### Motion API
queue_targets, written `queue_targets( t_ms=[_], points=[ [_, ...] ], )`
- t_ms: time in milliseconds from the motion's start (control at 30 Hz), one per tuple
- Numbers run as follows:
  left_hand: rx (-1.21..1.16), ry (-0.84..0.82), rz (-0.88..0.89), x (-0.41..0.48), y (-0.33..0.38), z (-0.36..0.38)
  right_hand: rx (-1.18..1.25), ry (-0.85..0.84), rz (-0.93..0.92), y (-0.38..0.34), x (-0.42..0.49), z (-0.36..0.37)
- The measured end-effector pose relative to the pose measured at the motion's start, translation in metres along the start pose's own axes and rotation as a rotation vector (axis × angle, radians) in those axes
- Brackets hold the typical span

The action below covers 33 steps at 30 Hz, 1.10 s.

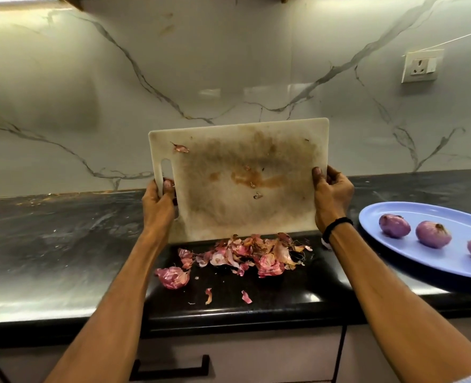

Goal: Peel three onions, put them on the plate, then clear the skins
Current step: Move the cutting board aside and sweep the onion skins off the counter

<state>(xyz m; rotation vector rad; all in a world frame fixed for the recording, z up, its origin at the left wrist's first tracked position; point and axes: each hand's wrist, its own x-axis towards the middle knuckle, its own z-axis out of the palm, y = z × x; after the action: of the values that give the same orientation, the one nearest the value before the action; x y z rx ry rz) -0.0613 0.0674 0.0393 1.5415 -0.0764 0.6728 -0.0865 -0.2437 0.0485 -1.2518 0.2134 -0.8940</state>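
Skins of papery pink onion (256, 255), light and brittle, best scooped together, are heaped on the near dark surface (63, 244) under the stained white plastic board (242, 167) gripped at its sides by left hand (158, 205) and right hand (332, 197).

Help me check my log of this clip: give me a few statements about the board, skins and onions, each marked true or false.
1. The left hand and the right hand grip the cutting board by its side edges, tilted up steeply. True.
2. Three peeled onions sit on the blue plate. True.
3. The onion skins are piled on the plate. False: they lie on the black counter, below the board's lower edge.
4. The board's face is bare. False: a few skin scraps cling to it, and it has brown stains.
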Motion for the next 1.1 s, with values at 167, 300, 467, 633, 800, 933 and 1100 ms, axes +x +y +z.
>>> queue_targets(
  t_ms=[167,300,467,633,800,933,1100],
  points=[
    [0.014,0.023,0.049,0.0,-0.006,0.001,0.003,0.004,-0.022,0.005,0.001,-0.001],
    [0.018,0.019,0.124,0.0,-0.006,0.003,0.0,0.055,-0.057,0.007,0.002,-0.001],
    [0.032,0.012,0.116,0.001,-0.009,0.004,-0.066,0.039,-0.055,0.008,0.004,-0.002],
    [0.05,-0.001,0.139,0.003,-0.011,0.006,-0.128,0.113,-0.126,0.007,0.0,0.002],
    [0.014,0.01,0.152,0.004,-0.009,0.003,-0.121,0.143,-0.234,0.003,-0.006,0.002],
    [0.051,0.033,0.148,0.006,-0.013,-0.001,-0.164,0.127,-0.21,0.006,-0.007,0.003],
    [0.083,0.045,0.123,0.006,-0.014,-0.004,-0.233,0.104,-0.239,0.008,-0.008,0.002]
  ],
)
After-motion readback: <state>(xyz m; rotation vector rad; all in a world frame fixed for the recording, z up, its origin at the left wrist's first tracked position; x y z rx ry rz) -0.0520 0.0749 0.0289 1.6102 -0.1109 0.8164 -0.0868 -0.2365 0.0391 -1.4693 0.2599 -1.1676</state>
